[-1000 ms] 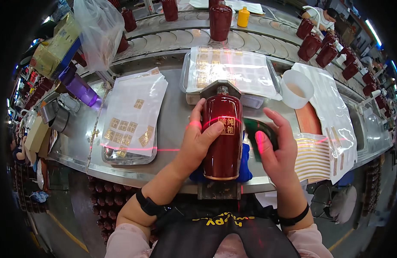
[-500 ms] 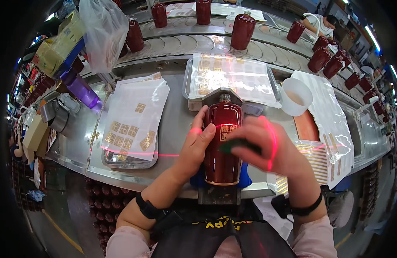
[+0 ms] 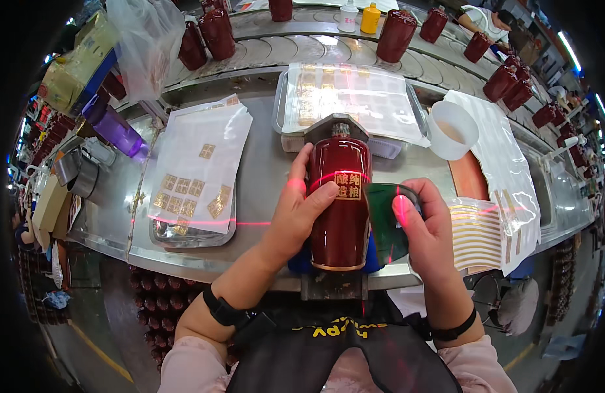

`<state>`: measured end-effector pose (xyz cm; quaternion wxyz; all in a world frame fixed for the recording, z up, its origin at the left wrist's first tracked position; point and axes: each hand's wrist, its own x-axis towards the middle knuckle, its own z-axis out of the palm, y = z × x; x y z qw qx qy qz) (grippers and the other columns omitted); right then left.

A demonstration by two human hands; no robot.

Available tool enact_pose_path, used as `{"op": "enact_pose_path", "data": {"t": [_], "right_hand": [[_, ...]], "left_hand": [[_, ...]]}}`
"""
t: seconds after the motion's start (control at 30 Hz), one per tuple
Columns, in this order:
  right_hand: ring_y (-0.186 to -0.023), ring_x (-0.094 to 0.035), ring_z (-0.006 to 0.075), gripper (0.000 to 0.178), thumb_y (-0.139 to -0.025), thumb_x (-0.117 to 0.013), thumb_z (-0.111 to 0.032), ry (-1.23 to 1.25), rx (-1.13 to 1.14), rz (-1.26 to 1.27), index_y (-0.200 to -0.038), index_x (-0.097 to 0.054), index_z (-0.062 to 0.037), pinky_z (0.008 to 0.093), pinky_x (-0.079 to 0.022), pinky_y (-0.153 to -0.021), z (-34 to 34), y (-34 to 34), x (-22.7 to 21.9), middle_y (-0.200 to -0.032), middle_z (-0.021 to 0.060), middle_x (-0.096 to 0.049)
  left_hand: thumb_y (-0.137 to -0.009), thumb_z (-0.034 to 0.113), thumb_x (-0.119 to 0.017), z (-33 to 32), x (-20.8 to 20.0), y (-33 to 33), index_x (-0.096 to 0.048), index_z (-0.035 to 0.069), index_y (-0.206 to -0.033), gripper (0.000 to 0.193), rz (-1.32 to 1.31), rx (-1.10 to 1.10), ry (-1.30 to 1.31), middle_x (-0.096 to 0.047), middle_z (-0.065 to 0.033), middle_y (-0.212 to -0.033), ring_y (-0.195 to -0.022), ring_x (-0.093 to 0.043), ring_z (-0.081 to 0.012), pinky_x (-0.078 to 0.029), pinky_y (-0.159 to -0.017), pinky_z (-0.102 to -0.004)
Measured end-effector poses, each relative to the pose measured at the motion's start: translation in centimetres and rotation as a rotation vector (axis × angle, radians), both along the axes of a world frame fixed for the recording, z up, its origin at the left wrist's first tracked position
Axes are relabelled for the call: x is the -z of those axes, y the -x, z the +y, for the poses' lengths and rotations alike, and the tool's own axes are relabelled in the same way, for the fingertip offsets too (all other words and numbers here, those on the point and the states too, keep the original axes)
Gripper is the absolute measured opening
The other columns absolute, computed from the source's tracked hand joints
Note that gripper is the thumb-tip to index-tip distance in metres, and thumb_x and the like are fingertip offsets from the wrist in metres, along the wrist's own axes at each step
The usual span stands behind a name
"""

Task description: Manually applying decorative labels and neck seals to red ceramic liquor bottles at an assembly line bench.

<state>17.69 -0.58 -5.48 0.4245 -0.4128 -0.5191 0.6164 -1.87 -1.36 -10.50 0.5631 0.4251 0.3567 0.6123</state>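
Observation:
A glossy dark red bottle (image 3: 336,236) lies tilted in a holder in front of me, its neck against a grey metal bracket (image 3: 315,131) and blue padding beside its base. On its front sits a square gold character sticker (image 3: 348,186). My left hand (image 3: 294,219) grips the bottle's left side, the thumb resting by the sticker's left edge. Just right of the bottle, my right hand (image 3: 430,229) pinches a thin dark green scraper (image 3: 385,226) between thumb and fingers. A red laser line crosses the bottle, the sticker and my right thumb.
Sheets of gold stickers (image 3: 217,141) lie on a tray at left; another sticker sheet (image 3: 361,98) covers a tray behind the bottle. A white tub (image 3: 453,131) and gold-striped sheets (image 3: 476,229) are at right. Red bottles (image 3: 395,36) stand on the conveyor (image 3: 283,49); a co-worker (image 3: 489,23) sits beyond.
My right hand has drawn the green scraper off the bottle's front to its right, uncovering the whole sticker. My left hand still holds the bottle. Bottles on the conveyor have shifted.

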Motion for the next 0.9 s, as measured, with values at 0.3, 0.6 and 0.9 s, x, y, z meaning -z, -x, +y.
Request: {"op": "enact_pose_path", "data": {"t": [0.3,0.6,0.9], "right_hand": [[-0.075,-0.046,0.0018,0.014,-0.096,-0.058,-0.012,-0.044,0.041,0.005,-0.103,-0.050,-0.0028,0.0184,-0.040,-0.066,-2.7,1.7,2.1,-0.083,-0.0030,-0.055],[-0.071,-0.045,0.0043,0.016,-0.094,-0.060,-0.013,-0.180,0.091,-0.211,-0.100,-0.051,-0.0008,0.0222,-0.041,-0.063,-3.1,1.5,2.7,-0.078,-0.0003,-0.054],[-0.075,-0.044,0.0031,0.016,-0.096,-0.056,-0.016,-0.225,0.079,-0.285,-0.103,-0.050,-0.0026,0.0189,-0.039,-0.067,-2.7,1.6,2.5,-0.082,-0.0033,-0.051]], "left_hand": [[-0.094,0.024,-0.060,-0.2,0.4,0.1,-0.008,-0.009,-0.148,0.082,-0.010,0.014,0.001,-0.044,-0.0149,-0.137,-0.121,-0.047,-0.0170,-0.036,-0.104,-0.0298],[-0.094,0.026,-0.059,-0.3,1.1,-0.1,-0.010,-0.009,-0.148,0.081,0.037,-0.008,-0.037,-0.042,-0.0148,-0.139,-0.124,-0.044,-0.0180,-0.034,-0.106,-0.0298],[-0.094,0.026,-0.060,0.6,1.2,0.1,-0.012,-0.010,-0.147,0.080,0.019,0.028,-0.051,-0.043,-0.0147,-0.138,-0.124,-0.044,-0.0176,-0.034,-0.105,-0.0294]]}}
